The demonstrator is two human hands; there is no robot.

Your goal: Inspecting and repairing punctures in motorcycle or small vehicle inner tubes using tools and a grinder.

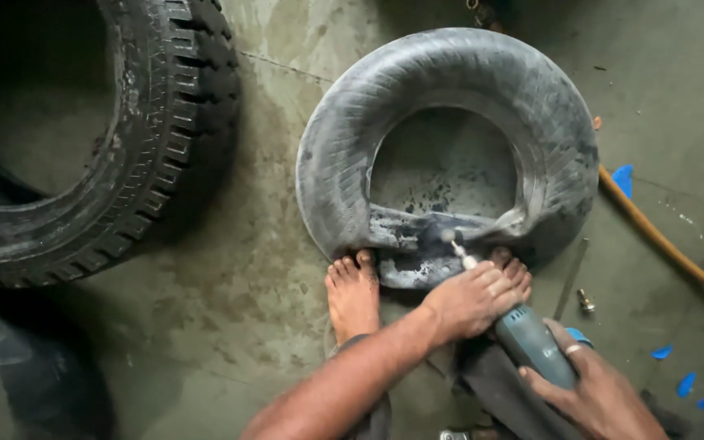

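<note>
We are gripping a grey-blue handheld rotary grinder with both hands. Our right hand is wrapping the rear of its body, fingers curled and pressed together around the casing, a ring on one of them. Our left hand is closing over the front of the tool, fingers bunched tight near the nose. Just beyond those left fingertips, the small grinding bit is touching the flattened inner edge of a grey, dusty rubber inner tube, which is lying on the stained concrete floor ahead of both hands. Our bare feet are pinning the tube's near edge: the left foot just left of our left fingers, the right foot's toes peeking out directly past the left knuckles. Well to the left of the hands, a black treaded tyre is lying. To the right of the right fingers, an orange hose is crossing the floor, and scraps of blue material are lying nearby.
</note>
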